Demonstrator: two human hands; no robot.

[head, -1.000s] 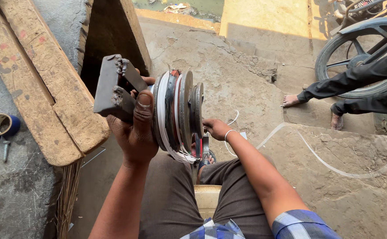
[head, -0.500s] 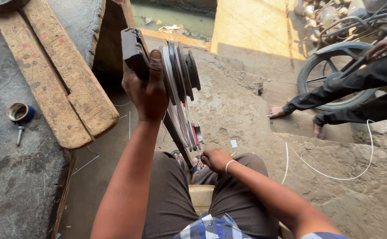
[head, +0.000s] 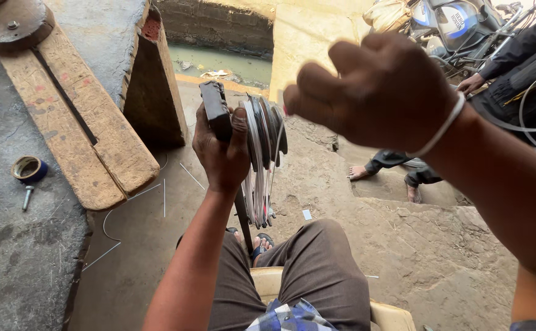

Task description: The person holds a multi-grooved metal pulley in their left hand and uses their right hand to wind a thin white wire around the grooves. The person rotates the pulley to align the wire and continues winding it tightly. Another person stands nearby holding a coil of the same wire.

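Our left hand (head: 219, 153) grips the stacked metal discs (head: 263, 156) upright, edges showing, for inspection; our right hand (head: 375, 92), fingers loosely curled, empty, hovers right of the discs.

Concrete floor (head: 127, 270): wooden planks (head: 78, 129), tape roll (head: 29, 168), bolt (head: 26, 197), wire (head: 111, 236) lying on it.
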